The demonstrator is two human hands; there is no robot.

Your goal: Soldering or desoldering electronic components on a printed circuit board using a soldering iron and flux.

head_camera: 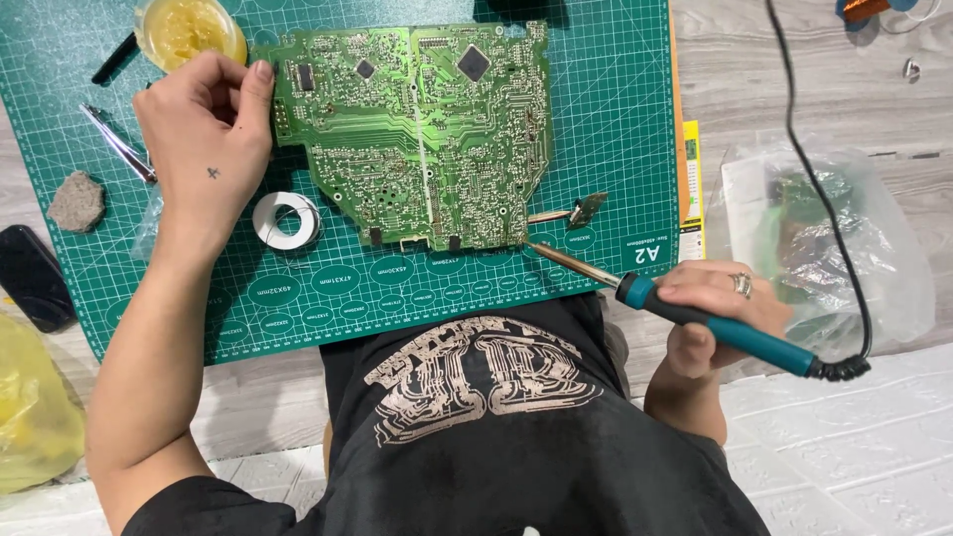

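Soldering step, by the look of it. Big green board [422, 134] flat on the green mat [615, 119], upper middle of the frame. Left hand [204, 149] at upper left, fingers pressing the board's left edge, not wrapped round anything. Right hand [720, 313] at lower right, gripping the blue iron [725, 328], its tip touching the board's bottom right corner. Solder roll [286, 220] just below the left hand, yellow paste tub [189, 30] above it. Next move probably needs a steady tip and a still board.
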